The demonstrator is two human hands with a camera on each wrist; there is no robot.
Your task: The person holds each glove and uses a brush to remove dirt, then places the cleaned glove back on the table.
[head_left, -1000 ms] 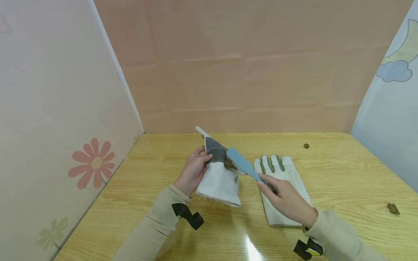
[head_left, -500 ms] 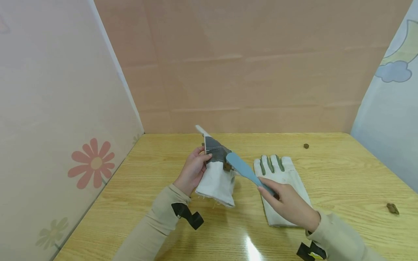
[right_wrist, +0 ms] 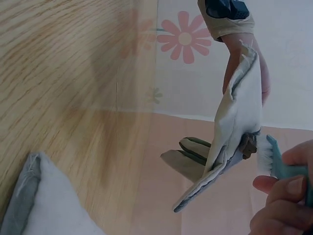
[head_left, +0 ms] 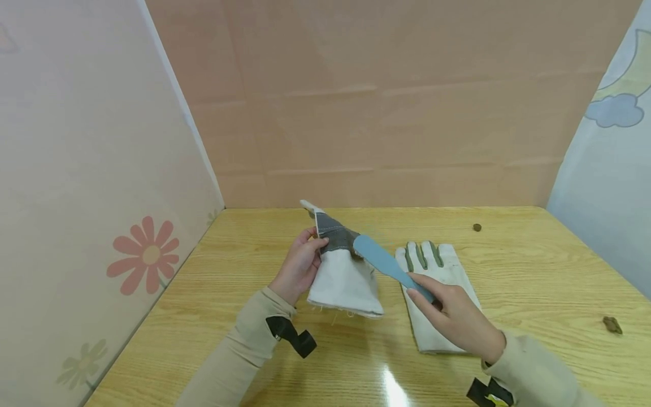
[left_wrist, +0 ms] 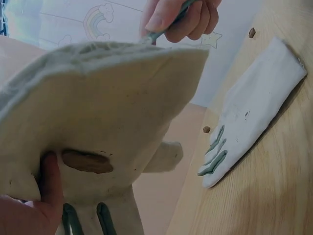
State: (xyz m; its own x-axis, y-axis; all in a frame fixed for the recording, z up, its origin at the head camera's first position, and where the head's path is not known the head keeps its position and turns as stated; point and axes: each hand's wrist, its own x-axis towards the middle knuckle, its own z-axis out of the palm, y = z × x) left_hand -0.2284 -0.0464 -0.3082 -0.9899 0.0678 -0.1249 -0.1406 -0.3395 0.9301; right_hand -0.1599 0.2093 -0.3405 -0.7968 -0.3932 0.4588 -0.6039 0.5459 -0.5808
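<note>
My left hand grips a white work glove with a grey palm patch by its side edge, above the table, cuff hanging toward me. My right hand holds a blue brush by its handle, slanting up to the left, its head overlapping the glove. In the right wrist view the white bristles are right at a brown clump on the glove. The left wrist view shows another brown clump on the glove's white side, beside my thumb or finger, and green-trimmed glove fingers below.
A second white glove with green trim lies flat on the wooden table, partly under my right hand. One small brown lump lies near the back edge, another brown lump at the right. Decorated panels stand around the table.
The held glove's cuff swings left, then back to the right, and its finger end tips slightly left. My right hand and the brush shift a little; the brown clump is now hidden in the head view.
</note>
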